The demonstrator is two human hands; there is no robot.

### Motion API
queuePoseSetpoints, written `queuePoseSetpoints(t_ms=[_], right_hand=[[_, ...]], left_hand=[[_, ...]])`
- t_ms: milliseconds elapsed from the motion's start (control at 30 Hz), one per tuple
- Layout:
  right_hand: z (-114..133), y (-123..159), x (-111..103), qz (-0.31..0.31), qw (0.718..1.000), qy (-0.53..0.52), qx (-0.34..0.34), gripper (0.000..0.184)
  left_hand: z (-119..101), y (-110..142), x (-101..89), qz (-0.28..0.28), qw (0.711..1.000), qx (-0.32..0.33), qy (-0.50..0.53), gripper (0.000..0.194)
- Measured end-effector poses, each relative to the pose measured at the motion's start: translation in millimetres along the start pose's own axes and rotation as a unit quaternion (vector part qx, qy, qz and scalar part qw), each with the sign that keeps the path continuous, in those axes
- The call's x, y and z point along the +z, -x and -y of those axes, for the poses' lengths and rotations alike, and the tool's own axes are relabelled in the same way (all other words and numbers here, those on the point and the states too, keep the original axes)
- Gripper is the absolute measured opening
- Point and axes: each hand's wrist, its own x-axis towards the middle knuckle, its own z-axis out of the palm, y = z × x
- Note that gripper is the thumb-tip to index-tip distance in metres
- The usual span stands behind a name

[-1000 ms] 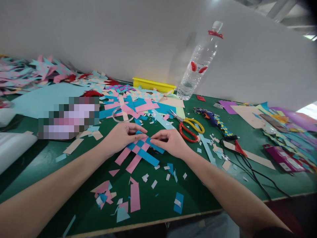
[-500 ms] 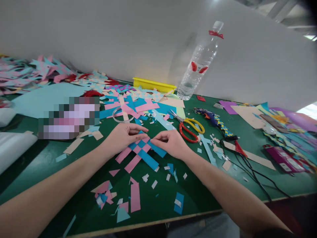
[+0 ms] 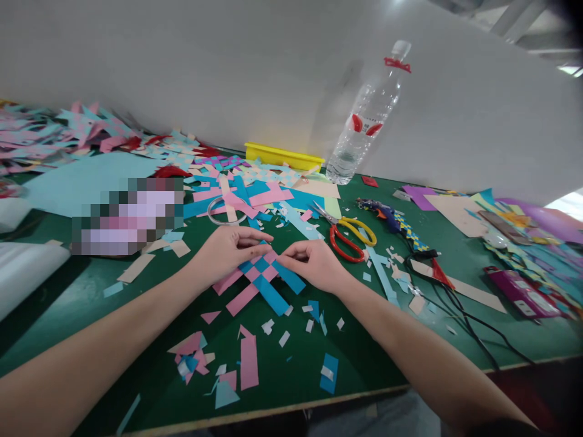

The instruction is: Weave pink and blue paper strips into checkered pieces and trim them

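Between my hands is a piece woven from pink and blue paper strips (image 3: 261,272), a checkered patch with loose strip ends fanning toward me. My left hand (image 3: 234,252) pinches its upper left edge between thumb and fingers. On the other side, my right hand (image 3: 310,262) is closed with thumb and forefinger pressed together at the patch's upper right edge. Scissors (image 3: 348,233) with one red and one yellow handle lie just beyond my right hand. A roll of clear tape (image 3: 225,210) rests beyond my left hand.
Paper scraps (image 3: 249,358) litter the green table (image 3: 364,358). A tall water bottle (image 3: 364,121) stands near the wall, beside a yellow tray (image 3: 282,156). Black cables (image 3: 464,315) and a purple box (image 3: 523,294) lie at right. Woven paper pieces (image 3: 91,124) heap up at far left.
The pink and blue woven piece has turned slightly, its near strip ends shifting a little to the left. Both hands keep nearly the same place and grip.
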Motion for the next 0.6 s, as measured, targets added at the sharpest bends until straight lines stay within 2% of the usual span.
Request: queuePoseSetpoints(t_ms=[267,600], right_hand=[[-3.0,-1.2,-4.0,-0.048,0.998,0.024,-0.013,0.029],[-2.2,1.1,-1.2,-0.005,1.0,0.02,-0.021,0.026]], left_hand=[[2.7,-1.1,-0.5,-0.005,1.0,-0.021,0.001,0.057],[5.8,-1.3,-0.7,0.028,0.999,0.018,-0.041,0.05]])
